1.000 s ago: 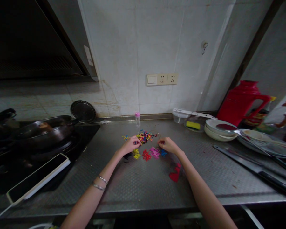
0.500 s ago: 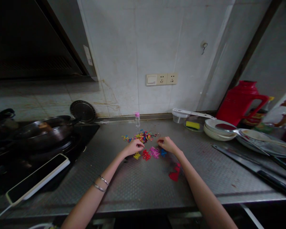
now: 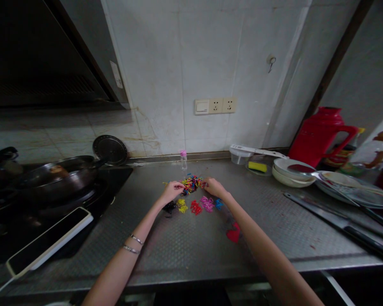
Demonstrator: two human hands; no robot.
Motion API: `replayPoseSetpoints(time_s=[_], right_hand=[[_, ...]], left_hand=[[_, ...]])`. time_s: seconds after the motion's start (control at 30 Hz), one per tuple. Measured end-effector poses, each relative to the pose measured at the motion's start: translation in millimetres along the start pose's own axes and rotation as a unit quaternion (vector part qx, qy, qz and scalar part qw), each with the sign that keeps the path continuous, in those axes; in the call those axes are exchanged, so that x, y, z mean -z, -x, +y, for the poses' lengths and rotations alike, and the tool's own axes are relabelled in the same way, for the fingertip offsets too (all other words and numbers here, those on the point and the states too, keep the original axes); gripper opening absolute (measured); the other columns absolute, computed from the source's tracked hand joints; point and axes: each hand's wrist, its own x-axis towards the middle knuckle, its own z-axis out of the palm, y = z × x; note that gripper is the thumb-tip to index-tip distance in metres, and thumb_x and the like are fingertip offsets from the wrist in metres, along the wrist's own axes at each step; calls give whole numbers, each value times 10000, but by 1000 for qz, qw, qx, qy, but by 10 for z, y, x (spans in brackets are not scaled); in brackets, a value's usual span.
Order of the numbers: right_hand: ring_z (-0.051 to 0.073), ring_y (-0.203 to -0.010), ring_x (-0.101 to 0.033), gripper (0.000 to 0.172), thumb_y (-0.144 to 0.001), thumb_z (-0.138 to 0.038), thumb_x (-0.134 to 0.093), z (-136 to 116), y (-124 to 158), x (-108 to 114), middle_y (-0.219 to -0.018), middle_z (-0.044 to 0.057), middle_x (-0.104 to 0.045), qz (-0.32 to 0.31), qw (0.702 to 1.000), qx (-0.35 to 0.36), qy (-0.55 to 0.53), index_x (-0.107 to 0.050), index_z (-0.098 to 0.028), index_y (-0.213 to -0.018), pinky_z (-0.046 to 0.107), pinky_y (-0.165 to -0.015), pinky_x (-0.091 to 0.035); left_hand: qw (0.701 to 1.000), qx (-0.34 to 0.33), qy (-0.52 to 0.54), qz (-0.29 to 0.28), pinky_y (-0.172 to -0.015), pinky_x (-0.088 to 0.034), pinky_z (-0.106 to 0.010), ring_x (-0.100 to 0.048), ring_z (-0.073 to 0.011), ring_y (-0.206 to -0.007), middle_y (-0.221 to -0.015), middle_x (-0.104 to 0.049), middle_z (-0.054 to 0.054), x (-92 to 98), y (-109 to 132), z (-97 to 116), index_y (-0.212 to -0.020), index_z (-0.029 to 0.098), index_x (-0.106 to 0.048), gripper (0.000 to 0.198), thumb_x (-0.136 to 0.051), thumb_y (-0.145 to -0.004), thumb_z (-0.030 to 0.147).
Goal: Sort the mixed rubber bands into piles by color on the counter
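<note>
A mixed heap of small coloured elastic bands (image 3: 192, 183) lies on the steel counter (image 3: 191, 242). In front of it sit sorted little piles: yellow (image 3: 181, 205), red (image 3: 195, 207), pink (image 3: 207, 203) and blue (image 3: 219, 204), with a dark pile (image 3: 170, 207) at the left. My left hand (image 3: 171, 191) pinches at the heap's left edge. My right hand (image 3: 212, 187) pinches at its right edge. What each pinch holds is too small to name. A red heart-shaped piece (image 3: 233, 233) lies beside my right forearm.
A small pink-capped bottle (image 3: 183, 159) stands behind the heap. At the left are a wok (image 3: 57, 176) on a stove and a phone (image 3: 47, 240). At the right are stacked plates (image 3: 293, 172), a red thermos jug (image 3: 322, 134), a sponge (image 3: 257, 166) and a long knife (image 3: 338, 223).
Both hands have moved away from the sorted piles up to the mixed heap, the right hand shifting left and farther back.
</note>
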Motion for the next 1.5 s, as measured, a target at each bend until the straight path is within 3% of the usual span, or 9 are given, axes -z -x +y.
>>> replayPoseSetpoints(time_s=[0.23, 0.47, 0.77, 0.9, 1.07, 1.5], right_hand=[[145, -872, -546, 278, -728, -135, -457, 15, 10, 6, -948, 53, -629, 31, 999, -7, -13, -634, -198, -933, 193, -728, -379], [121, -710, -554, 309, -678, -82, -438, -75, 83, 108, -808, 34, -654, 63, 992, 16, -104, -650, -160, -890, 190, -663, -396], [103, -644, -562, 330, -614, -51, -414, -434, 214, 63, -724, 11, -661, -73, 974, 122, -176, -678, -144, -789, 162, -593, -402], [99, -631, -553, 302, -620, -65, -439, -511, 247, 45, -706, 8, -655, -98, 971, 146, -165, -682, -146, -779, 159, -579, -396], [105, -673, -565, 352, -615, -50, -427, -423, 233, 30, -762, 16, -669, -82, 973, 129, -171, -682, -154, -835, 168, -615, -406], [114, -666, -569, 276, -645, -105, -440, -329, 289, 136, -749, 23, -664, -23, 980, 84, -176, -679, -144, -778, 179, -611, -396]], left_hand=[[1000, 6, -5, 2, -722, -463, -278, -599, -164, -770, -857, -663, -103, 41, 24, 77, -800, 98, -680, 192, -550, -691, 188], [1000, 3, -16, 1, -727, -453, -275, -593, -157, -772, -865, -666, -95, 68, 25, 93, -808, 109, -679, 193, -535, -702, 181], [999, 27, -36, 20, -673, -448, -255, -588, -152, -711, -778, -676, -72, 198, -3, 1, -795, 113, -680, 202, -522, -692, 185], [997, 42, -66, 0, -598, -418, -230, -556, -133, -617, -700, -664, -60, 245, 2, -71, -784, 98, -682, 211, -531, -675, 198], [990, 44, -119, -60, -512, -345, -196, -484, -98, -524, -588, -611, -8, 207, 24, -153, -784, 123, -690, 211, -544, -645, 188], [987, 30, -137, -75, -551, -365, -200, -532, -115, -580, -657, -636, -13, 131, 49, -226, -712, 134, -669, 176, -503, -655, 146]])
